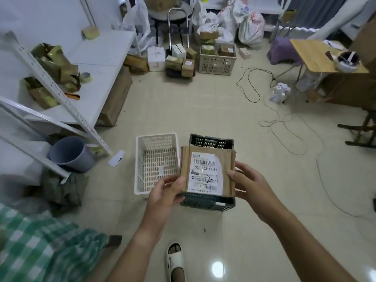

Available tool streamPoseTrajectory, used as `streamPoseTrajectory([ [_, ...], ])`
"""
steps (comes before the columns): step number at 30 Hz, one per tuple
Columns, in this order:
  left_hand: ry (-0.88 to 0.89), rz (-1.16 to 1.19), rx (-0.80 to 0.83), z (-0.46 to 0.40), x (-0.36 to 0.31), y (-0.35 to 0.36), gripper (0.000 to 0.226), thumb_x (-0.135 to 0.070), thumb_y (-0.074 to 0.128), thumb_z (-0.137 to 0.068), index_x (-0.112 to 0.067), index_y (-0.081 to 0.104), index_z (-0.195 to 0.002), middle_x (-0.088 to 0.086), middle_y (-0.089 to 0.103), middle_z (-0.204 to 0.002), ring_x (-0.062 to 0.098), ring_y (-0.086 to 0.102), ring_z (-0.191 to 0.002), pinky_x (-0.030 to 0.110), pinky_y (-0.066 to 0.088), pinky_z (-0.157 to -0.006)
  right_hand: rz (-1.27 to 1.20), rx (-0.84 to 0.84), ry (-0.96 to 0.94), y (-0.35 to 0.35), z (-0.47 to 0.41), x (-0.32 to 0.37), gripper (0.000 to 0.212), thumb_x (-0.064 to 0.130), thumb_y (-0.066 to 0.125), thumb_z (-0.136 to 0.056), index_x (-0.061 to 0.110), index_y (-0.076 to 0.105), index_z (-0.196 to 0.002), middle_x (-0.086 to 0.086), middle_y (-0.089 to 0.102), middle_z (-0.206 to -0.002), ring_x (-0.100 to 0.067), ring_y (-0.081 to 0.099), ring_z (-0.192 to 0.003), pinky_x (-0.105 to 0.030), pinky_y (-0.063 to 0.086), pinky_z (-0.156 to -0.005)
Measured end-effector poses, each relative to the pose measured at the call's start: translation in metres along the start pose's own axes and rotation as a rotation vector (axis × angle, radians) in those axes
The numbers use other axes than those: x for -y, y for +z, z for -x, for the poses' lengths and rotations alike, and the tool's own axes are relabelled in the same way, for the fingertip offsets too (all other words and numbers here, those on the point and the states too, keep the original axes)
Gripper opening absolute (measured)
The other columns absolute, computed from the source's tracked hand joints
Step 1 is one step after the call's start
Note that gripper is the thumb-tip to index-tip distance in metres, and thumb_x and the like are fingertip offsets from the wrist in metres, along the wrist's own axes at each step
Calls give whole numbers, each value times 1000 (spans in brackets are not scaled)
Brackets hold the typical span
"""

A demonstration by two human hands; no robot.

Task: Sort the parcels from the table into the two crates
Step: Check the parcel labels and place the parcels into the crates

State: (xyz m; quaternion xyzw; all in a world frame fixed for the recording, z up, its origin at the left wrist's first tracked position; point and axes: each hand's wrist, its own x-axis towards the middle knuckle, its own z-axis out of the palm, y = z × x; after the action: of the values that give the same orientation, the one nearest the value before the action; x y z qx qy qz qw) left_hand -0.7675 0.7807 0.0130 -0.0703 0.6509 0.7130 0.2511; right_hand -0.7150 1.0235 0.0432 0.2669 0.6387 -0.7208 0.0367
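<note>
Head view: you've got one cardboard parcel (207, 171) held label-up between both hands. Left hand (166, 192) grips its near-left corner, thumb on top, fingers under. Right hand (251, 184) clamps the right edge, thumb on the top face. Parcel sits directly over the dark crate (209, 200), which shows just beyond and below your fingers; the white crate (155, 161) is beside it, just past your left hand, nothing visible inside. The label (205, 173) carries a handwritten mark, looks like "2-1". My read: you're at the read-and-decide stage. Confirm the mark before committing. If it's dark-crate bound, lower straight down, keep it flat, release both hands together. If white, shift left first, clear the shared rims, then lower.
</note>
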Motion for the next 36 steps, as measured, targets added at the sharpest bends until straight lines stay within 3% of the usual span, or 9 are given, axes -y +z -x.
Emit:
streamPoseTrajectory([
  [7,-84,-43,-14,-102,40,17,85,-79,81,-61,-22,67,-122,-2,77,-118,14,73,-108,23,58,-79,5,-12,67,-22,-103,-38,55,34,76,-81,25,62,-134,2,76,-118,-19,73,-107,-31,61,-78],
  [12,-149,-114,-71,-161,105,33,67,-70,71,-72,-24,70,-120,-4,78,-116,15,73,-107,35,57,-88,-2,3,154,-49,-176,-107,39,21,69,-94,28,63,-131,6,77,-115,-15,74,-103,-27,61,-76],
  [17,-243,-230,-175,-236,224,33,48,-67,60,-92,-25,74,-111,-7,79,-108,13,75,-100,37,58,-85,-14,4,208,-80,-260,-212,44,30,73,-88,32,63,-131,9,76,-114,-13,74,-103,-27,62,-75],
  [21,-305,-537,-228,-303,334,22,18,-41,69,-97,-24,70,-104,-9,75,-103,16,71,-104,31,53,-82,-8,-12,216,-102,-321,-295,69,48,79,-66,31,62,-131,5,76,-115,-14,75,-102,-25,62,-73],
  [25,-201,-1080,-129,-358,418,11,27,-39,60,-102,-26,59,-126,-4,64,-121,15,60,-107,32,49,-81,14,-17,207,-112,-379,-371,76,53,79,-62,32,61,-133,4,76,-118,-14,75,-101,-25,62,-72],
  [27,-217,-1256,-82,-376,439,5,32,-40,54,-104,-25,54,-132,0,62,-123,20,61,-111,35,52,-83,10,-25,209,-115,-407,-404,68,50,79,-68,32,62,-131,2,77,-115,-16,76,-99,-27,61,-72],
  [31,-251,-1504,43,-393,458,-7,24,-43,52,-104,-29,56,-123,-3,66,-112,20,65,-105,36,56,-83,8,-53,214,-121,-453,-457,51,38,77,-85,29,62,-133,3,78,-111,-16,77,-95,-25,60,-69],
  [34,-214,-1632,131,-401,462,-12,26,-44,55,-102,-31,56,-124,-5,65,-112,19,65,-105,37,57,-85,28,-63,208,-121,-482,-481,56,38,78,-85,25,60,-136,0,75,-120,-16,77,-94,-25,60,-67],
  [36,-206,-1680,177,-406,462,-12,16,-43,56,-102,-30,56,-111,-6,61,-101,17,63,-98,36,55,-82,71,-59,206,-122,-501,-491,62,37,80,-84,23,57,-139,-1,71,-124,-19,77,-95,-27,61,-68],
])
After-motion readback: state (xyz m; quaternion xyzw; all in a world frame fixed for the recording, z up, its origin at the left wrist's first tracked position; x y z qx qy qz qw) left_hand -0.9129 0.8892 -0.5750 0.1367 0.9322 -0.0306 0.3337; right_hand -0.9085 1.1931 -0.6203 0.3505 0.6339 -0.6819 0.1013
